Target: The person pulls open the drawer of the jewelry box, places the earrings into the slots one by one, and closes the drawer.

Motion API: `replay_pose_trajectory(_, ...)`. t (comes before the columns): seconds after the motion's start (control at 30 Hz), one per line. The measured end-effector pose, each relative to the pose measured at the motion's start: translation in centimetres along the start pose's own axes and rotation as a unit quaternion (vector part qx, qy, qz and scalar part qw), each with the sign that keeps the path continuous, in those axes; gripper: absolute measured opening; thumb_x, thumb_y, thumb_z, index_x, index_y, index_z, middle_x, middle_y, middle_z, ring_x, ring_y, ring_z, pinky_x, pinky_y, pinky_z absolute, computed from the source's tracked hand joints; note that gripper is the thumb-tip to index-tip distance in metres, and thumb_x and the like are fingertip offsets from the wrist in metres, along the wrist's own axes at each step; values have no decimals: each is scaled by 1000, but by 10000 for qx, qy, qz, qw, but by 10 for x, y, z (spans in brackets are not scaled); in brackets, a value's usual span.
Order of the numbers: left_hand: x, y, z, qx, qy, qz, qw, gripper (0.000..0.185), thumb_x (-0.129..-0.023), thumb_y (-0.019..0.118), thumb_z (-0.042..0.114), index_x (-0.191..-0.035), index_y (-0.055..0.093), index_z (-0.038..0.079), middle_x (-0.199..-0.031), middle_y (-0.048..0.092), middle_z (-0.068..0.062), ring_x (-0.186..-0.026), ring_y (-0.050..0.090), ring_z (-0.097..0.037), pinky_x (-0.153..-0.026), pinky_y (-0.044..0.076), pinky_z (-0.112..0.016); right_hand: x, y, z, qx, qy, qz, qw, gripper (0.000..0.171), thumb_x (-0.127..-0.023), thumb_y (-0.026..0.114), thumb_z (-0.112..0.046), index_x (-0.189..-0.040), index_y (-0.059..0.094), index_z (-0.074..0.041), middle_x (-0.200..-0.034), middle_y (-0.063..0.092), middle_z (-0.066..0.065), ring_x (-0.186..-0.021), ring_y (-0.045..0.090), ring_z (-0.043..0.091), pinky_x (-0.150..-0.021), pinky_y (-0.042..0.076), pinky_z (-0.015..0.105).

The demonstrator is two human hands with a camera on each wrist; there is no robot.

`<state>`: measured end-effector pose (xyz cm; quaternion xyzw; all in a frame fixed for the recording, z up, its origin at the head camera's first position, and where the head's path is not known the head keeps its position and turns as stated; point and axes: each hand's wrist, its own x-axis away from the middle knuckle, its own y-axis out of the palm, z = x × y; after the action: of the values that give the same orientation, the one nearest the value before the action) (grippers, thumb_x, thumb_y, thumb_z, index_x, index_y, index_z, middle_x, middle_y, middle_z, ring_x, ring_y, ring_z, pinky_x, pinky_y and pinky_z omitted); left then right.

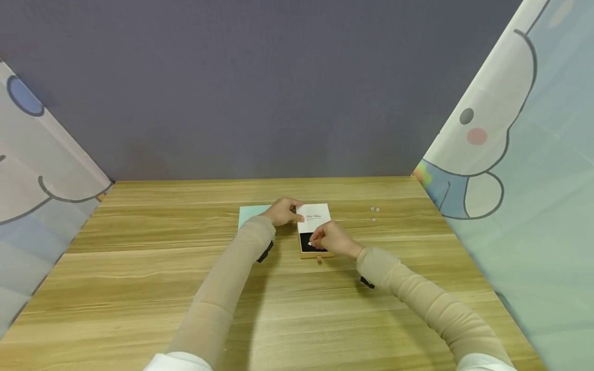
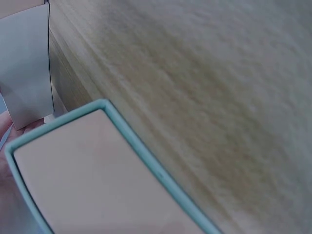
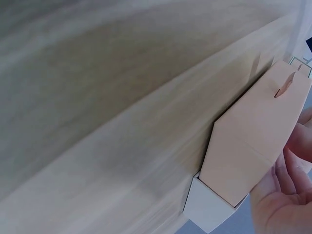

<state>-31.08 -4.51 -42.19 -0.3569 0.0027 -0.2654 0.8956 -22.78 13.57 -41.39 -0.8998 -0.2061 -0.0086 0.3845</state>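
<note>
A small drawer-style box [image 1: 314,226] is seen near the middle of the wooden worktop [image 1: 139,268], its white sleeve [image 1: 314,215] printed with script and its tan drawer [image 1: 312,248] pulled partly out toward the person, showing a black lining. The sleeve's far left corner is gripped by the left hand [image 1: 284,211], fingers curled over the edge. A tiny white item [image 1: 309,243], too small to identify, is pinched by the right hand [image 1: 330,239] over the black lining. A pale teal card or lid [image 1: 250,214] is laid flat just left of the box, partly under the left wrist. Several tiny pale pieces [image 1: 374,211] are scattered well apart to the right.
</note>
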Motion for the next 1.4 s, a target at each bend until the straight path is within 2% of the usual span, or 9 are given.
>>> replay_pose_trajectory(0.23, -1, 0, 2, 21, -6, 33, 10000, 58, -83, 68, 22, -135, 46, 8, -126, 54, -8, -96, 48, -16, -85, 43, -31, -2, 2, -1, 104, 153, 84, 9998, 7, -81, 65, -5, -82, 72, -3, -69, 67, 3, -60, 58, 7, -55, 47, 20)
replay_pose_trajectory(0.4, -1, 0, 1, 34, 2, 20, 10000, 59, -83, 68, 23, -136, 45, 8, -119, 57, -8, -89, 47, -15, -78, 41, -29, -2, 3, 0, 244, 128, 185, 9994, 7, -81, 65, -7, -81, 71, -4, -67, 66, 2, -60, 58, 8, -54, 47, 20)
replay_pose_trajectory(0.53, -2, 1, 2, 49, 7, 20, 10000, 59, -83, 68, 23, -136, 45, 9, -124, 55, -8, -95, 49, -17, -82, 42, -31, -1, 4, 1, 289, 59, 272, 9992, 6, -81, 65, -6, -79, 71, -5, -67, 66, 2, -60, 58, 9, -54, 46, 21)
replay_pose_trajectory(0.77, -1, 2, 2, 91, -23, 12, 10000, 58, -84, 67, 22, -136, 45, 9, -137, 47, -9, -121, 46, -22, -99, 41, -38, 2, 7, 1, 533, -69, 462, 9975, 6, -81, 67, -9, -77, 73, -7, -70, 69, 1, -60, 57, 6, -55, 46, 19)
replay_pose_trajectory(0.97, -2, 3, 0, 100, -28, 46, 9999, 58, -84, 68, 22, -136, 46, 9, -135, 48, -9, -117, 48, -21, -97, 42, -37, 1, 10, 2, 843, -214, 640, 9941, 7, -80, 68, -9, -76, 73, -8, -71, 70, 0, -61, 57, 5, -56, 47, 18)
replay_pose_trajectory(1.17, -1, 2, 0, 63, -71, 23, 10000, 58, -84, 68, 22, -136, 46, 9, -137, 47, -9, -122, 46, -22, -100, 41, -38, 2, 11, 2, 909, -331, 642, 9932, 8, -80, 67, -8, -75, 73, -7, -74, 70, 2, -62, 58, 5, -57, 48, 18)
replay_pose_trajectory(1.4, 1, 0, 2, 90, -92, -2, 9999, 58, -83, 68, 21, -136, 45, 9, -135, 48, -9, -112, 49, -20, -94, 44, -36, 1, 10, 1, 885, -431, 626, 9932, 8, -80, 67, -7, -76, 74, -6, -74, 70, 3, -59, 58, 5, -55, 49, 18)
